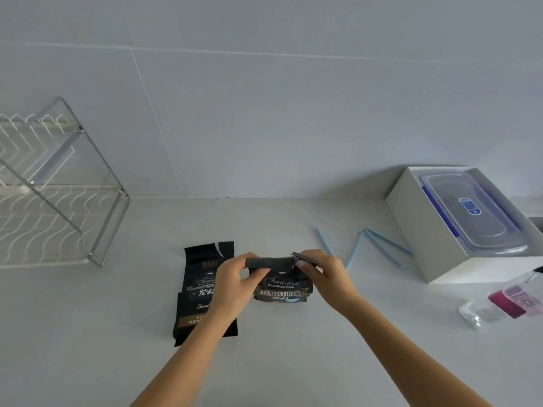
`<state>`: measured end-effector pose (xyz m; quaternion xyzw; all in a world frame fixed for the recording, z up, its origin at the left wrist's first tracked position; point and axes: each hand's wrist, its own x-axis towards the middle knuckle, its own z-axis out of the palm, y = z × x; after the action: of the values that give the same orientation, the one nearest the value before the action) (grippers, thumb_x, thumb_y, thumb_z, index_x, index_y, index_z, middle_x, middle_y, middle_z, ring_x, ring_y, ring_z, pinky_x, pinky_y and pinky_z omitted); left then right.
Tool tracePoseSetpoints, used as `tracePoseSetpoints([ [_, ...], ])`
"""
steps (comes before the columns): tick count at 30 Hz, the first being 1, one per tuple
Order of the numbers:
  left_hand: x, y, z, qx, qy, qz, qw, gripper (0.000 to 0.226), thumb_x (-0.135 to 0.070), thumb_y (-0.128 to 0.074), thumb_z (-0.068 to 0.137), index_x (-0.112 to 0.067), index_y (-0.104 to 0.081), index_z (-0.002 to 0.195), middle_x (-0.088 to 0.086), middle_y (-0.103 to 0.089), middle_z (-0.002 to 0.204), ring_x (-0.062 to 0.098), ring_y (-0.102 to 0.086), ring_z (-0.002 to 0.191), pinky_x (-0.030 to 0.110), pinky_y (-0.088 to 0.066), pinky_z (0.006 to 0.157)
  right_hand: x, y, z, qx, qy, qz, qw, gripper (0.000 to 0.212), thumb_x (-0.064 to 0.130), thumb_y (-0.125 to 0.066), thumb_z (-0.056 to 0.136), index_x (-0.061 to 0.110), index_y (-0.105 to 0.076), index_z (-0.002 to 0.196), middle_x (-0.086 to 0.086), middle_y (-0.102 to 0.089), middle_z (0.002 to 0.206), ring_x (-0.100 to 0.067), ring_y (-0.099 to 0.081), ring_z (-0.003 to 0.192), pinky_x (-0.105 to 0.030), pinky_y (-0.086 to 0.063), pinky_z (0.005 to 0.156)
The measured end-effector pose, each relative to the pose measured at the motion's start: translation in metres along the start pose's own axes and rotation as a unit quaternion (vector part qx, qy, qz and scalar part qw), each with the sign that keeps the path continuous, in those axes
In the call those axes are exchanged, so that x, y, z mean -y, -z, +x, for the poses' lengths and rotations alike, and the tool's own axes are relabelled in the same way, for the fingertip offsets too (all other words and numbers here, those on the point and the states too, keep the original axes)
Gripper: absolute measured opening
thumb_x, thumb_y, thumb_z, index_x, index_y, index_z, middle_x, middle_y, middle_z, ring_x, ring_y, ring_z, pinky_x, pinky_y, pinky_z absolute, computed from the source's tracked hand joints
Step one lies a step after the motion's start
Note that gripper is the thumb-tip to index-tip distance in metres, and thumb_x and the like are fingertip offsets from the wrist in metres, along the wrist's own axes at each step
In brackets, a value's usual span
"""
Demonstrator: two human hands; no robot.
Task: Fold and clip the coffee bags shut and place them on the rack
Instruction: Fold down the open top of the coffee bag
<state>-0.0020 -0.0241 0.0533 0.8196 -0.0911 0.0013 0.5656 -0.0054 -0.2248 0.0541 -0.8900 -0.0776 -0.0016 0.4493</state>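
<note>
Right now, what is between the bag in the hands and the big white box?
In the head view, light blue clip sticks lie on the counter between the held coffee bag and the white box.

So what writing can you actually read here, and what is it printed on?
"Treasure" and "BLUE MOUNTAIN": the bag being folded by both hands.
"B&M": top of the flat bag on the counter; the script and band text lower down are partly hidden and too blurred to read.
Blue sticker on the container lid: too small to read.
</note>
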Motion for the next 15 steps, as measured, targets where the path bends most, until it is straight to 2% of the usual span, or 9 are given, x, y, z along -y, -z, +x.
tracePoseSetpoints([
  [2, 0.002, 0.002, -0.003, 0.014, 0.012, 0.022, 1.000, 0.006, -0.012, -0.069, 0.081, -0.016, -0.070, 0.077, -0.002, -0.071, 0.072, 0.012, -0.064, 0.075, 0.028, -0.052, 0.070, 0.000, -0.002, 0.000, 0.018, -0.033, -0.011, 0.999, 0.018, 0.022, -0.056, 0.091, 0.022, -0.062, 0.075, 0.009, -0.059, 0.068, -0.010, -0.054, 0.066, -0.031, -0.042, 0.066],
  [4, 0.004, 0.004, -0.003, 0.027, 0.000, -0.018, 0.999, 0.009, -0.017, -0.068, 0.082, -0.024, -0.070, 0.077, -0.005, -0.071, 0.074, 0.010, -0.066, 0.076, 0.022, -0.053, 0.066, -0.001, 0.000, 0.001, -0.029, 0.025, -0.024, 0.999, 0.018, 0.026, -0.054, 0.091, 0.019, -0.066, 0.079, 0.016, -0.062, 0.072, -0.007, -0.057, 0.072, -0.028, -0.042, 0.073],
  [6, -0.002, 0.008, -0.001, 0.031, 0.032, -0.099, 0.994, 0.015, -0.015, -0.066, 0.083, -0.029, -0.071, 0.081, -0.010, -0.074, 0.079, 0.008, -0.068, 0.082, 0.015, -0.053, 0.066, 0.003, 0.000, 0.000, -0.039, 0.054, -0.039, 0.997, 0.021, 0.030, -0.053, 0.090, 0.021, -0.065, 0.076, 0.018, -0.063, 0.073, -0.011, -0.058, 0.076, -0.028, -0.039, 0.077],
  [8, -0.005, 0.008, 0.000, 0.024, 0.085, -0.115, 0.989, 0.016, -0.013, -0.067, 0.083, -0.028, -0.071, 0.085, -0.011, -0.074, 0.082, 0.008, -0.068, 0.088, 0.017, -0.054, 0.071, 0.005, -0.005, 0.001, 0.004, -0.046, -0.038, 0.998, 0.029, 0.030, -0.053, 0.093, 0.013, -0.062, 0.071, 0.004, -0.063, 0.068, -0.021, -0.056, 0.069, -0.031, -0.037, 0.068],
  [9, -0.004, 0.005, -0.004, 0.019, 0.097, -0.120, 0.988, 0.013, -0.014, -0.067, 0.082, -0.026, -0.072, 0.086, -0.008, -0.075, 0.084, 0.009, -0.069, 0.088, 0.018, -0.055, 0.071, 0.005, -0.008, 0.000, 0.015, -0.095, -0.005, 0.995, 0.031, 0.029, -0.054, 0.093, 0.010, -0.062, 0.070, 0.001, -0.063, 0.065, -0.019, -0.056, 0.065, -0.031, -0.037, 0.064],
  [10, -0.002, 0.002, -0.006, 0.014, 0.096, -0.138, 0.986, 0.010, -0.017, -0.068, 0.082, -0.026, -0.073, 0.084, -0.006, -0.075, 0.084, 0.009, -0.069, 0.086, 0.018, -0.055, 0.069, 0.005, -0.009, 0.000, 0.010, -0.101, 0.039, 0.994, 0.031, 0.028, -0.054, 0.093, 0.012, -0.061, 0.068, 0.007, -0.061, 0.062, -0.012, -0.055, 0.061, -0.030, -0.039, 0.060],
  [12, -0.003, 0.005, -0.008, -0.004, 0.089, -0.191, 0.978, 0.007, -0.021, -0.068, 0.081, -0.024, -0.074, 0.083, -0.003, -0.076, 0.086, 0.009, -0.070, 0.082, 0.017, -0.054, 0.063, 0.011, -0.006, -0.002, -0.001, -0.054, 0.125, 0.991, 0.029, 0.031, -0.054, 0.091, 0.017, -0.061, 0.067, 0.015, -0.058, 0.058, 0.000, -0.051, 0.055, -0.021, -0.041, 0.055],
  [13, -0.001, 0.008, -0.007, -0.008, 0.090, -0.199, 0.976, 0.007, -0.021, -0.067, 0.082, -0.025, -0.074, 0.083, -0.002, -0.076, 0.085, 0.010, -0.070, 0.081, 0.017, -0.054, 0.062, 0.012, -0.005, -0.002, 0.015, -0.049, 0.143, 0.988, 0.030, 0.034, -0.053, 0.090, 0.018, -0.061, 0.067, 0.015, -0.058, 0.059, 0.000, -0.051, 0.055, -0.019, -0.042, 0.055],
  [15, 0.004, 0.008, -0.003, 0.001, 0.108, -0.156, 0.982, 0.011, -0.019, -0.064, 0.085, -0.027, -0.071, 0.083, -0.002, -0.075, 0.084, 0.011, -0.070, 0.084, 0.020, -0.056, 0.066, 0.009, -0.008, -0.001, 0.050, -0.100, 0.086, 0.990, 0.035, 0.036, -0.053, 0.092, 0.021, -0.055, 0.060, 0.012, -0.056, 0.057, -0.007, -0.051, 0.055, -0.026, -0.041, 0.055],
])
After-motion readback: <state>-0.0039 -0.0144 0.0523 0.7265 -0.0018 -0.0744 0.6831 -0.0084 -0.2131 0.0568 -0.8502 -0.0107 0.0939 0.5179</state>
